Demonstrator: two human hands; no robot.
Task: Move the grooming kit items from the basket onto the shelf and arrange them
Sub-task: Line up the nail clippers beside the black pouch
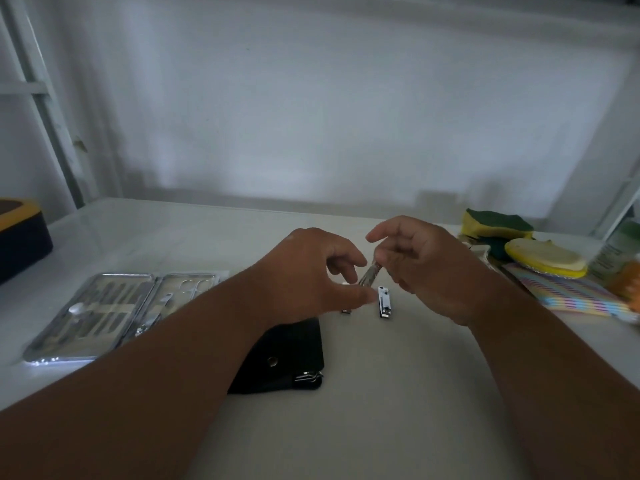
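A silver nail clipper point(383, 302) lies on the white shelf point(381, 393), pointing away from me. My right hand point(426, 268) hovers just above it, shut on a small metal grooming tool point(370, 274) that slants down to the left. My left hand point(311, 275) hangs beside that tool with fingers curled and apart, fingertips almost at its lower end. Part of another small clipper point(346, 310) peeks out under my left hand. An open manicure case point(114, 313) with several steel tools lies at the left. A black snap pouch point(291, 358) sits beneath my left forearm.
A dark box with a yellow rim point(20, 237) stands at the far left edge. At the right lie green-yellow sponges point(498, 226), a yellow brush point(547, 259), striped nail files point(568, 296) and a bottle point(620, 251). A white wall closes the back.
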